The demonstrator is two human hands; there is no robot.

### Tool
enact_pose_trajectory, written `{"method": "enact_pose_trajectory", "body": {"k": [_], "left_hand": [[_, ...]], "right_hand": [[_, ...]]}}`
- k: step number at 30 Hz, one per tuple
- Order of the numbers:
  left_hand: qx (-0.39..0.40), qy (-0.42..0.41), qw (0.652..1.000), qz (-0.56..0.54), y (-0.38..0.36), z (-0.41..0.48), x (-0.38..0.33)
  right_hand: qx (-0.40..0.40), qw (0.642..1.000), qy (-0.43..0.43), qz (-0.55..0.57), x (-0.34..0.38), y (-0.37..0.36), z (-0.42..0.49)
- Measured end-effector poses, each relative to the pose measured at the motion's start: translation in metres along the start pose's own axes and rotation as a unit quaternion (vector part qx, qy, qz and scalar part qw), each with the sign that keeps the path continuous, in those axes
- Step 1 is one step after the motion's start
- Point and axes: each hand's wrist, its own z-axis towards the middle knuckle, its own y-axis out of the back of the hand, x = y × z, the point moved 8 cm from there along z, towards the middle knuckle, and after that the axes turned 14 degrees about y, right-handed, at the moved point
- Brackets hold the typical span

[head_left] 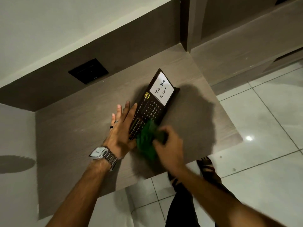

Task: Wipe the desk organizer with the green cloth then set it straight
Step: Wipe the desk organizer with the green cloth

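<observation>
The dark brown desk organizer stands skewed on the grey-brown desk. It carries a white "To Do List" card and a printed calendar. My left hand lies flat against its left side, fingers straight and together. My right hand grips the green cloth, blurred, and presses it on the organizer's near end. The cloth hides that lower corner.
A black wall socket plate sits on the back panel above the desk. The desk's front edge runs just below my hands, with white floor tiles to the right. My sandalled foot shows under the edge.
</observation>
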Motion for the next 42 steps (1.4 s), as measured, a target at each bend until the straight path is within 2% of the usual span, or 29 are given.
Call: {"method": "enact_pose_trajectory", "body": {"k": [3,5,7,10,12,13,14,15,17,19,22,26,27,28,31,33,35,38,39,40,41,42], "left_hand": [[0.006,-0.003,1.000,-0.007,0.000,0.001,0.000],[0.005,-0.004,1.000,-0.007,0.000,0.001,-0.001],[-0.002,-0.012,1.000,-0.013,0.001,-0.002,-0.003],[-0.002,-0.026,0.999,-0.023,0.003,-0.004,-0.007],[-0.001,-0.024,1.000,-0.019,0.003,-0.004,-0.007],[-0.001,-0.024,1.000,-0.019,0.003,-0.004,-0.007],[-0.001,-0.024,0.999,-0.021,0.002,-0.004,-0.006],[-0.001,-0.024,0.999,-0.022,0.002,-0.004,-0.006],[0.002,-0.021,1.000,-0.018,0.002,-0.003,-0.006],[0.009,-0.016,1.000,-0.011,0.001,-0.002,-0.006],[0.011,-0.018,1.000,-0.019,0.004,-0.005,-0.008],[0.001,-0.022,0.999,-0.037,0.006,-0.008,-0.012],[0.000,-0.023,0.999,-0.035,0.006,-0.008,-0.012],[0.000,-0.023,0.999,-0.034,0.005,-0.007,-0.012],[0.003,-0.018,0.999,-0.033,0.005,-0.005,-0.010],[0.002,-0.021,0.999,-0.032,0.005,-0.006,-0.011],[0.001,-0.027,0.999,-0.038,0.007,-0.007,-0.012],[0.003,-0.031,0.999,-0.037,0.006,-0.008,-0.012],[0.007,-0.032,0.999,-0.035,0.005,-0.008,-0.012],[0.011,-0.033,0.999,-0.034,0.004,-0.008,-0.012],[0.014,-0.033,0.999,-0.033,0.003,-0.007,-0.012],[0.017,-0.031,0.999,-0.030,0.002,-0.006,-0.012]], "right_hand": [[0.149,0.985,-0.076,0.036,-0.014,-0.040,-0.051],[0.196,0.975,-0.096,0.050,-0.011,-0.037,-0.052],[0.156,0.980,-0.089,0.084,-0.002,-0.011,-0.029],[-0.021,0.989,-0.075,0.127,0.008,0.045,0.030],[-0.138,0.976,-0.065,0.154,0.010,0.070,0.056],[-0.168,0.973,-0.053,0.147,0.010,0.072,0.061],[-0.168,0.977,-0.039,0.123,0.009,0.067,0.058],[-0.131,0.987,-0.026,0.092,0.006,0.053,0.050],[0.009,0.998,-0.021,0.054,-0.002,0.012,0.021],[0.085,0.993,-0.055,0.069,-0.014,-0.005,0.003],[0.055,0.986,-0.085,0.136,-0.016,0.018,0.027],[-0.112,0.989,-0.039,0.093,-0.002,0.065,0.054],[-0.104,0.990,-0.038,0.087,-0.002,0.057,0.046],[-0.062,0.994,-0.041,0.074,-0.004,0.041,0.033],[0.129,0.988,-0.078,0.047,-0.013,-0.015,-0.018],[0.164,0.978,-0.102,0.084,-0.011,-0.017,-0.022],[0.106,0.980,-0.095,0.140,-0.005,0.007,0.003],[-0.100,0.966,-0.084,0.222,0.003,0.060,0.050],[-0.154,0.961,-0.073,0.219,0.003,0.069,0.056],[-0.179,0.964,-0.062,0.185,0.006,0.071,0.056],[-0.160,0.976,-0.059,0.138,0.006,0.063,0.052],[-0.090,0.988,-0.073,0.101,0.001,0.045,0.043]]}}
